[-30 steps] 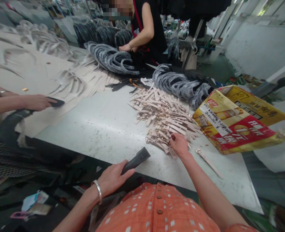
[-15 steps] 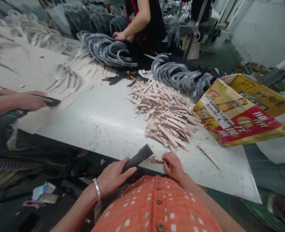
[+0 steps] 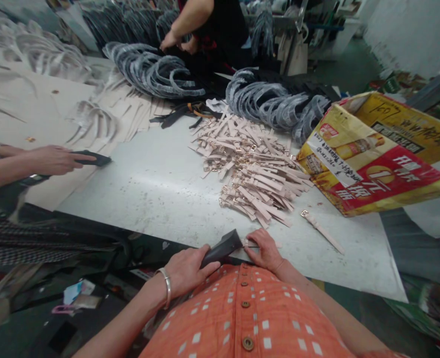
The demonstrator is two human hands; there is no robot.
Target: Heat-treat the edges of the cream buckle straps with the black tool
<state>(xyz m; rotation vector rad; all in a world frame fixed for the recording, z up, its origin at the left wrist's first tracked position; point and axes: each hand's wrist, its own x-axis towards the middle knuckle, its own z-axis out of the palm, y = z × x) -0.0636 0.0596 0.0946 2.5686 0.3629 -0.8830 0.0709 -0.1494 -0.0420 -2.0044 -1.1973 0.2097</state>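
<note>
My left hand (image 3: 188, 268) is closed around a black flat-ended nozzle (image 3: 224, 247) at the table's front edge. Its tip points right and is right beside my right hand (image 3: 265, 249). That hand presses on the tabletop, fingers closed on a small beige buckle strap (image 3: 246, 242) that they mostly hide. Beyond my hands lies a heap of beige buckle straps (image 3: 257, 174) with gold buckles. One loose strap (image 3: 322, 231) lies by itself to the right.
A yellow and red cardboard box (image 3: 369, 164) stands at the table's right. Plastic-wrapped looped handles (image 3: 275, 104) lie behind the heap. At left a co-worker's hand (image 3: 54, 160) holds another black nozzle (image 3: 95, 158); another person (image 3: 220, 30) works at the back.
My left hand has moved the nozzle right, its tip now meeting the strap by my right hand. The co-worker's nozzle at left has moved right. The whole view has shifted slightly.
</note>
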